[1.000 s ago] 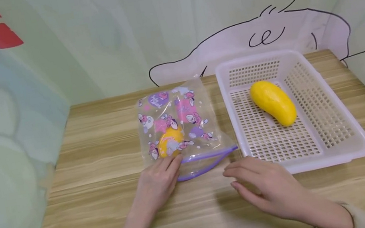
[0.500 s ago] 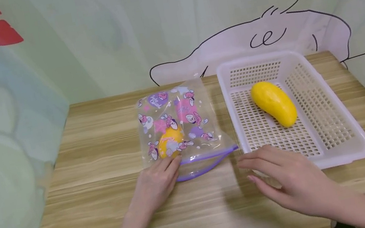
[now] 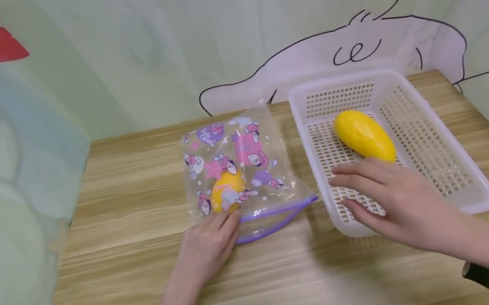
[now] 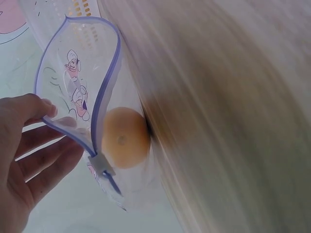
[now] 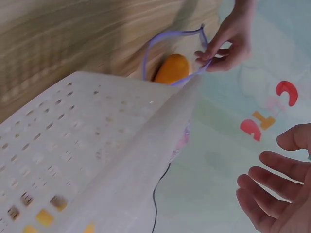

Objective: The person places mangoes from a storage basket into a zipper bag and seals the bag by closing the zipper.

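My left hand (image 3: 211,243) pinches the purple-edged mouth of a clear printed zip bag (image 3: 272,169) that lies on the table. In the left wrist view the bag's mouth gapes, with thumb and fingers on its rim and a pale slider (image 4: 101,164) near one end. Inside the bag rests an orange, round fruit (image 4: 127,138). My right hand (image 3: 398,202) hovers over the near side of a white basket (image 3: 471,200), fingers spread and nothing in them. A yellow mango-like fruit (image 3: 361,133) lies in the basket just beyond the right fingertips, which overlap its lower end in the head view.
The wood-grain table (image 3: 132,183) runs back to a printed cloth backdrop (image 3: 149,55), with more cloth at both sides. The basket stands right of the bag, its left wall close to the bag's zip end.
My right hand has moved right and forward, from beside the bag's mouth to over the basket. The left hand keeps its hold on the bag, which has stayed in place.
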Motion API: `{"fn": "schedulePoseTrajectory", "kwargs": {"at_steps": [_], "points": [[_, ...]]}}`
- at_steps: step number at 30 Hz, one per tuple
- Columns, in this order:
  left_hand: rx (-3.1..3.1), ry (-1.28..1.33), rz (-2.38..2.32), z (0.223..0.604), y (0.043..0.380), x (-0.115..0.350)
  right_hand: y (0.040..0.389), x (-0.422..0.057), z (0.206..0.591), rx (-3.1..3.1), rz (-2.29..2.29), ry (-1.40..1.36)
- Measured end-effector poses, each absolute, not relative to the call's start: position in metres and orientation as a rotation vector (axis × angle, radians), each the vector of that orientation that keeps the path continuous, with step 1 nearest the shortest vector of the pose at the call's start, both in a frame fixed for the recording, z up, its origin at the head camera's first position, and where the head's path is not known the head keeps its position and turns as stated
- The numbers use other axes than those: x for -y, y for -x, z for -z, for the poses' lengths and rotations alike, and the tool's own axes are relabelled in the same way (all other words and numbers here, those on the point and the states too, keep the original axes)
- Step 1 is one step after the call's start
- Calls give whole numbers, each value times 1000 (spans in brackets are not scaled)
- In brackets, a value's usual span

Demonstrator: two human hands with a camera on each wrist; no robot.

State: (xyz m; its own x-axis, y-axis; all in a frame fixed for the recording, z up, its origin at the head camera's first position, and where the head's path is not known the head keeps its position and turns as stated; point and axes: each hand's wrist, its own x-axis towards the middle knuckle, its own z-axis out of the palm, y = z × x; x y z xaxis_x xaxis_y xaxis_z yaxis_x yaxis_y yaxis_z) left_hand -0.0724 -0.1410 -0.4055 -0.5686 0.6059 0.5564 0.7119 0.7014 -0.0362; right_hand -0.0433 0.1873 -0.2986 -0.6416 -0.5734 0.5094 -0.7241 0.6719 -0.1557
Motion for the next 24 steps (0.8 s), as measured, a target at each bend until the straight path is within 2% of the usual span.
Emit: {"fn": "schedulePoseTrajectory", "kwargs": {"at_steps": [10,24], "points": [[2412,1004,264,402,70,143,74,-202,301,2540,-417,-1010],[2360,1003,260,403,71,142,120,-223,304,2843,-352,-804]]}}
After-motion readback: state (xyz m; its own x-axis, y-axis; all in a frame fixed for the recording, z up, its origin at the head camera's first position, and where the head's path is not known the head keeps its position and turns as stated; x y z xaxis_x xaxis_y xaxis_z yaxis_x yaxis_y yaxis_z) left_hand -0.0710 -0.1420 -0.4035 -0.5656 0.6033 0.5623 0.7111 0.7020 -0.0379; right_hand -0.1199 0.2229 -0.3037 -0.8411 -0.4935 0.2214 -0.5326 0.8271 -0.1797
